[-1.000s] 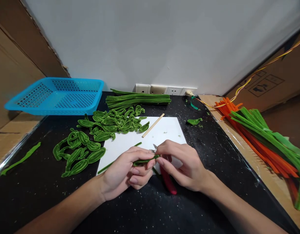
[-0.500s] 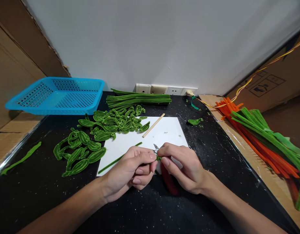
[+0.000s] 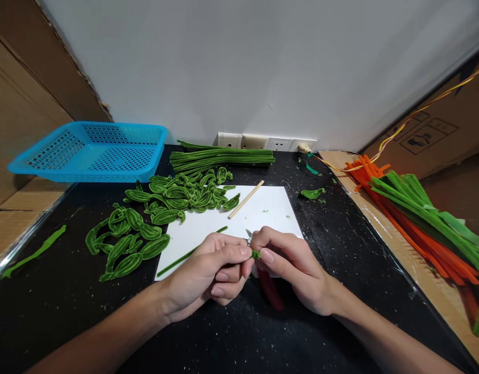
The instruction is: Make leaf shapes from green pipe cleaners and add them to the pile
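A small piece of green pipe cleaner shows between my fingertips; most of it is hidden. My left hand pinches it from one side, the other fingers curled in. Thumb and forefinger of my right hand close on its other end. Beneath the hands lie pliers or cutters with a dark red handle, their metal tip poking out above the fingers. A straight green pipe cleaner rests on the white paper beside my left hand. Leaf-shaped loops of green pipe cleaner are heaped beyond it.
A blue plastic basket stands at the back left. Behind the heap lies a bundle of green pipe cleaners. A wooden stick crosses the paper. Orange stems and light green stems lie at the right, near a yellow cable.
My right fingers have shifted slightly, with the thumb now a little farther from the left fingertips, and more of the green piece shows between them. Other things lie as before.
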Demonstrator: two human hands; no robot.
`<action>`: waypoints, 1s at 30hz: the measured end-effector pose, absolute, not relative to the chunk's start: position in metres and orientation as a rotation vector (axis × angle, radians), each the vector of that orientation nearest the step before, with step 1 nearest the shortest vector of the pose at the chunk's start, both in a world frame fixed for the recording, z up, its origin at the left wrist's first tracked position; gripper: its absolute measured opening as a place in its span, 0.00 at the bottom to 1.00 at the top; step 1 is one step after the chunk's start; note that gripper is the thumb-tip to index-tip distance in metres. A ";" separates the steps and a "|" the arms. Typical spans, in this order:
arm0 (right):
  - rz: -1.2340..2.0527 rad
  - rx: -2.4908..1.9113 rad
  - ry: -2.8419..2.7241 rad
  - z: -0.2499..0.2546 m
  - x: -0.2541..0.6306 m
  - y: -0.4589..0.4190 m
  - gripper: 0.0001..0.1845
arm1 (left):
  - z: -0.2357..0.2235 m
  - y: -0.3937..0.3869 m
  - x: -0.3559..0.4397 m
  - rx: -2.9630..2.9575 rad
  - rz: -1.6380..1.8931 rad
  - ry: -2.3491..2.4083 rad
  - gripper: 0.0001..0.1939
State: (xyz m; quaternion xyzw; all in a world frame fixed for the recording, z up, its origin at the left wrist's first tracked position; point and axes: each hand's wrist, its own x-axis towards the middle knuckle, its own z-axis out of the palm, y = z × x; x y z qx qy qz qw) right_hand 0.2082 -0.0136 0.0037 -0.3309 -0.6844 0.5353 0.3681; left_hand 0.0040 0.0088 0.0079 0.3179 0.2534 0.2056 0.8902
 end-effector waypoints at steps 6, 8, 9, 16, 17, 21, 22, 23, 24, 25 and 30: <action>1.314 -0.810 -1.786 0.002 0.209 -0.012 0.15 | 0.009 0.009 0.004 0.677 0.411 0.517 0.15; 1.293 -0.802 -1.801 0.003 0.210 -0.011 0.15 | 0.009 0.008 0.005 0.683 0.422 0.514 0.16; 1.282 -0.805 -1.814 0.004 0.211 -0.010 0.15 | 0.009 0.008 0.005 0.683 0.433 0.516 0.16; 1.119 -0.828 -1.909 0.001 0.210 -0.010 0.16 | 0.005 0.003 0.008 0.722 0.501 0.551 0.18; 1.095 -0.825 -1.915 0.000 0.209 -0.011 0.15 | 0.005 0.002 0.009 0.729 0.511 0.553 0.18; 1.044 -0.848 -1.931 -0.003 0.206 -0.013 0.15 | 0.003 0.000 0.010 0.772 0.563 0.550 0.18; 1.041 -0.854 -1.935 -0.003 0.206 -0.014 0.16 | 0.002 -0.001 0.011 0.792 0.579 0.552 0.18; 1.043 -0.858 -1.934 -0.004 0.206 -0.014 0.16 | 0.001 -0.001 0.011 0.816 0.597 0.556 0.18; 1.053 -0.859 -1.930 -0.004 0.205 -0.015 0.16 | 0.000 -0.002 0.011 0.844 0.615 0.561 0.18; 1.069 -0.859 -1.920 -0.005 0.205 -0.015 0.17 | -0.001 -0.003 0.011 0.875 0.634 0.572 0.18; 1.174 -0.893 -1.849 -0.006 0.204 -0.017 0.16 | -0.003 -0.004 0.011 0.983 0.677 0.641 0.18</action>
